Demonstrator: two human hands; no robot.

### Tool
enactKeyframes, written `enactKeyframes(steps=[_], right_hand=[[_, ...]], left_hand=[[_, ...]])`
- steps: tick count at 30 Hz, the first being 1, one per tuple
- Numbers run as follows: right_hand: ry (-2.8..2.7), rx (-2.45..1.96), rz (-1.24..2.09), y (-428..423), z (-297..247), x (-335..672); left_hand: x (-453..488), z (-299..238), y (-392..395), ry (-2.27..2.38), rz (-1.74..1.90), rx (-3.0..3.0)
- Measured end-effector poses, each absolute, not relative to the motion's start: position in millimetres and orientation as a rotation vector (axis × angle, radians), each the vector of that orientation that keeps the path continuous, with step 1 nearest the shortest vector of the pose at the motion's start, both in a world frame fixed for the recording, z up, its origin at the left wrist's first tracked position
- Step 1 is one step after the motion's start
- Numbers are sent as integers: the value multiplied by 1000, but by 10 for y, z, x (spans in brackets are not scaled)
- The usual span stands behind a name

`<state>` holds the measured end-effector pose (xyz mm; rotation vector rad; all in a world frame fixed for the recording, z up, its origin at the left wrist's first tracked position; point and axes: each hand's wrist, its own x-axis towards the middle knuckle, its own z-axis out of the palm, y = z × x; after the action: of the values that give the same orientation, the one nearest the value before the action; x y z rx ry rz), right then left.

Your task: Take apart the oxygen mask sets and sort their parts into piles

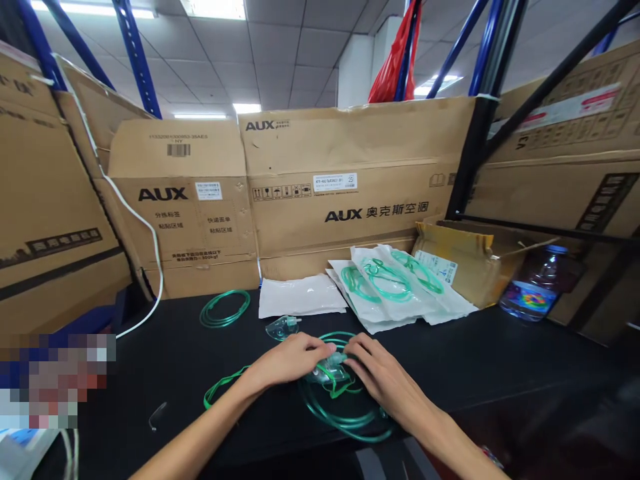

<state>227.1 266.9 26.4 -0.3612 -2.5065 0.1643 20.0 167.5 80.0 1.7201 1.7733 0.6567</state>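
Note:
A clear green oxygen mask (327, 373) lies between my hands at the front middle of the black table. My left hand (295, 357) is closed on it, thumb by the connector. From the other side, my right hand (380, 370) has its bent fingers closed at the connector end. Around and under the mask runs a coil of green tubing (345, 423), partly covered by my hands. To the left, a green elastic strap (220, 390) emerges from behind my left wrist. Just beyond my left hand sits a second clear mask (281, 328).
Another coil of green tubing (225, 310) lies at the back left. Behind are a white packet (300, 297) and several bagged tubing sets (395, 283). An open carton (460, 260) and a bottle (533, 287) stand right. Cardboard (350, 200) walls the back.

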Motion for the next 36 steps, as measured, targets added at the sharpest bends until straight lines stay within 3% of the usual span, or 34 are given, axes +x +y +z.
enactKeyframes(steps=[20, 30, 36], right_hand=[[-2614, -112, -77, 2743, 344, 2181], [-2574, -332, 45, 2932, 426, 2219], [-2572, -350, 163, 2815, 495, 2222]], left_hand=[[401, 705, 1474, 1972, 643, 1763], [159, 787, 974, 2268, 889, 1704], [48, 669, 1075, 2290, 776, 1706]])
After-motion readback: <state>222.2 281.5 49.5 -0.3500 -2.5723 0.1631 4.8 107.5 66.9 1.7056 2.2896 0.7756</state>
